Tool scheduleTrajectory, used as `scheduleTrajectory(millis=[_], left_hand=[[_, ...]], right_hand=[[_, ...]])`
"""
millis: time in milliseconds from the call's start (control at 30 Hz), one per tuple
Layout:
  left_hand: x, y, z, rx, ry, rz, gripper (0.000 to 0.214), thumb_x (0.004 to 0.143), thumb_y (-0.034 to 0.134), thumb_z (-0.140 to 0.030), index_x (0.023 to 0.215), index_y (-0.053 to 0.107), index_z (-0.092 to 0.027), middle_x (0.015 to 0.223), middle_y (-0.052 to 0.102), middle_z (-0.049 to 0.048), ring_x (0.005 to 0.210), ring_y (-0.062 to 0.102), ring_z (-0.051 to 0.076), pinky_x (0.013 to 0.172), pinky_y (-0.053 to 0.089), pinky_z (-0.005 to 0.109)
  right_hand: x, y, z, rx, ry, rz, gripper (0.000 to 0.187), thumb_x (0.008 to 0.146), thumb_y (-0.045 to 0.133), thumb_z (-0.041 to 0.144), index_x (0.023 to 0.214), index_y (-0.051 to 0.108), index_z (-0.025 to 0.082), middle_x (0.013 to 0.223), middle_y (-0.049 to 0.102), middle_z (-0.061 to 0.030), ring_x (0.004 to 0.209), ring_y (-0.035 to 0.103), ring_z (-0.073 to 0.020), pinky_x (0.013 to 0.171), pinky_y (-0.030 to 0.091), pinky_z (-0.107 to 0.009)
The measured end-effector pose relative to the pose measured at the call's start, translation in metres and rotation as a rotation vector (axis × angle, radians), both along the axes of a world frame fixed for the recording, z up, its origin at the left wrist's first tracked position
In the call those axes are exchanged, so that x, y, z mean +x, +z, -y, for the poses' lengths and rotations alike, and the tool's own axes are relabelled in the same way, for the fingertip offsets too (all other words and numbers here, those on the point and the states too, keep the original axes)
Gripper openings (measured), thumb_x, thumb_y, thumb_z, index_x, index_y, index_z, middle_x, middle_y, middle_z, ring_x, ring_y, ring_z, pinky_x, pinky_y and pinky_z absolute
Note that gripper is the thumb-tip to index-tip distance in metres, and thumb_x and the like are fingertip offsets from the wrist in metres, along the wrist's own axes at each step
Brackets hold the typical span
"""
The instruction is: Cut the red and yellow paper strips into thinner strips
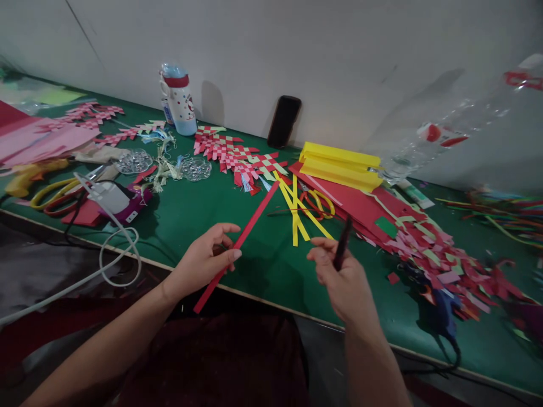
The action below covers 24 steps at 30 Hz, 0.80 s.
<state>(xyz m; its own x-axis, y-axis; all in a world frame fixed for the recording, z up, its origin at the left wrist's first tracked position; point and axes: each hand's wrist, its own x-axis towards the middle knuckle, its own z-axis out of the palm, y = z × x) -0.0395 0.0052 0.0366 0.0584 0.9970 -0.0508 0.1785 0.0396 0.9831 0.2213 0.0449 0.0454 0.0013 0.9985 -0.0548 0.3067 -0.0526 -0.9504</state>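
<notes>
My left hand (212, 254) pinches a long red paper strip (254, 217) between thumb and fingers, tilted from lower left to upper right. Closed around a dark, slim, pen-like tool (343, 246) is my right hand (341, 277); the tool points upward and its exact kind is hard to make out. Between and beyond my hands lie several yellow paper strips (296, 226), crossing each other on the green table (263, 271). Scissors (324, 203) with orange and yellow handles rest beside them, partly over red paper sheets (360, 212).
Woven paper pieces (233, 155) lie toward the wall, near a bottle (180, 102) and a leaning phone (284, 120). Folded yellow paper (339, 167), a clear plastic bottle (449, 130), paper scraps (441, 254) and a blue glue gun (443, 311) occupy the right. A white cable (123, 243) hangs over the left edge.
</notes>
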Motion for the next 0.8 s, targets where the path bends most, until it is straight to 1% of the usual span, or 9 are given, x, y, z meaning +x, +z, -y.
scheduleTrajectory(millis=[67, 200, 300, 400, 500, 567, 600, 667, 800], left_hand=[[0.01, 0.0, -0.002, -0.065, 0.124, 0.286, 0.054, 0.082, 0.067, -0.031, 0.128, 0.04, -0.023, 0.074, 0.056, -0.0067, 0.061, 0.065, 0.012, 0.06, 0.054, 0.024], [0.033, 0.001, -0.007, -0.05, 0.344, 0.634, 0.054, 0.078, 0.074, -0.031, 0.121, 0.042, -0.024, 0.079, 0.054, -0.0068, 0.069, 0.068, 0.013, 0.066, 0.058, 0.026], [0.042, 0.0, -0.01, -0.04, 0.453, 0.738, 0.051, 0.077, 0.074, -0.032, 0.118, 0.044, -0.025, 0.082, 0.052, -0.0063, 0.073, 0.069, 0.014, 0.068, 0.059, 0.029], [0.037, -0.007, -0.011, 0.029, 0.464, 0.721, 0.047, 0.081, 0.07, -0.033, 0.118, 0.042, -0.026, 0.088, 0.052, -0.0042, 0.082, 0.069, 0.017, 0.077, 0.059, 0.037], [0.022, -0.019, -0.006, 0.249, 0.556, 0.43, 0.045, 0.087, 0.063, -0.031, 0.125, 0.038, -0.028, 0.111, 0.051, 0.0029, 0.107, 0.061, 0.02, 0.09, 0.054, 0.041], [0.011, -0.026, 0.001, 0.478, 0.688, 0.017, 0.047, 0.087, 0.063, -0.025, 0.128, 0.038, -0.027, 0.125, 0.045, 0.0079, 0.122, 0.05, 0.022, 0.1, 0.047, 0.044], [0.008, -0.029, 0.006, 0.597, 0.69, -0.22, 0.049, 0.085, 0.064, -0.022, 0.127, 0.041, -0.025, 0.128, 0.043, 0.0098, 0.126, 0.045, 0.024, 0.104, 0.043, 0.047], [0.006, -0.031, 0.015, 0.762, 0.543, -0.59, 0.043, 0.083, 0.064, -0.015, 0.123, 0.048, -0.022, 0.128, 0.045, 0.0115, 0.129, 0.041, 0.028, 0.108, 0.037, 0.051], [0.017, -0.03, 0.024, 0.723, 0.047, -0.887, 0.031, 0.089, 0.054, -0.011, 0.118, 0.059, -0.021, 0.126, 0.057, 0.0086, 0.129, 0.044, 0.027, 0.111, 0.037, 0.049]], right_hand=[[-0.019, -0.003, 0.013, -0.099, 0.127, 0.032, 0.045, 0.08, 0.061, 0.057, 0.102, 0.064, 0.017, 0.078, 0.067, -0.0047, 0.053, 0.049, -0.0108, 0.049, 0.038, -0.025], [-0.063, -0.013, 0.039, -0.244, 0.332, -0.091, 0.04, 0.075, 0.065, 0.051, 0.098, 0.065, 0.018, 0.076, 0.068, -0.0037, 0.062, 0.056, -0.0137, 0.056, 0.043, -0.026], [-0.084, -0.019, 0.048, -0.248, 0.399, -0.097, 0.029, 0.075, 0.066, 0.044, 0.087, 0.066, 0.018, 0.069, 0.064, 0.0, 0.059, 0.053, -0.0121, 0.055, 0.041, -0.024], [-0.083, -0.021, 0.045, -0.196, 0.389, -0.068, 0.024, 0.08, 0.061, 0.042, 0.079, 0.065, 0.018, 0.069, 0.064, -0.0005, 0.062, 0.056, -0.0131, 0.06, 0.044, -0.025], [-0.066, -0.018, 0.034, -0.199, 0.346, 0.013, 0.027, 0.081, 0.06, 0.042, 0.092, 0.067, 0.019, 0.071, 0.069, -0.002, 0.068, 0.063, -0.0164, 0.065, 0.047, -0.027], [-0.054, -0.014, 0.025, -0.195, 0.367, 0.106, 0.028, 0.081, 0.06, 0.041, 0.096, 0.067, 0.019, 0.074, 0.07, -0.0023, 0.071, 0.065, -0.0178, 0.067, 0.049, -0.028], [-0.048, -0.012, 0.02, -0.191, 0.405, 0.159, 0.026, 0.082, 0.059, 0.041, 0.095, 0.067, 0.02, 0.074, 0.071, -0.0022, 0.072, 0.066, -0.0181, 0.067, 0.049, -0.029], [-0.04, -0.008, 0.012, -0.163, 0.476, 0.285, 0.024, 0.084, 0.058, 0.041, 0.092, 0.068, 0.022, 0.075, 0.071, -0.0014, 0.072, 0.066, -0.0184, 0.066, 0.049, -0.029], [-0.024, -0.004, 0.002, 0.02, 0.456, 0.514, 0.028, 0.085, 0.057, 0.046, 0.1, 0.069, 0.025, 0.095, 0.073, -0.003, 0.085, 0.068, -0.0208, 0.074, 0.051, -0.033]])
